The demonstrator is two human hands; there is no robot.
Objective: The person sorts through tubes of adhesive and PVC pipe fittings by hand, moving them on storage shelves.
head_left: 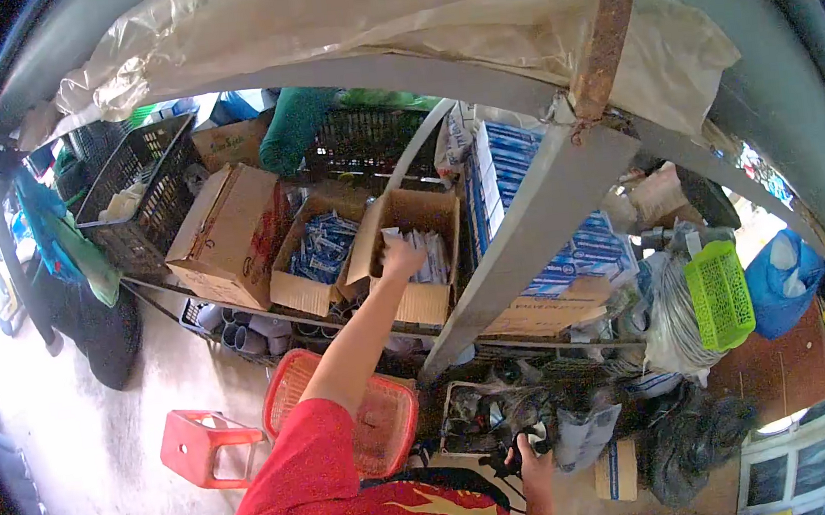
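My left hand (402, 257) reaches forward into an open cardboard box (364, 247) on the shelf. Its fingers are closed at the slim pale packets (431, 255) standing inside, and a whitish bit shows at the fingertips; I cannot tell exactly what they grip. Just left stands another open box (300, 291) full of small blue-and-white packets (324, 247). Low on the right, close to my body, my right hand (531, 458) is closed around a small black-and-white object (536, 434). A wire basket of dark plastic-wrapped items (471, 414) lies beside it.
A grey slanted post (532, 245) crosses the shelf right of the boxes. Beyond it are stacked blue-and-white cartons (583, 258) and a green basket (720, 295). A closed carton (230, 238) stands left. Below are a red basket (389, 416) and a red stool (194, 446).
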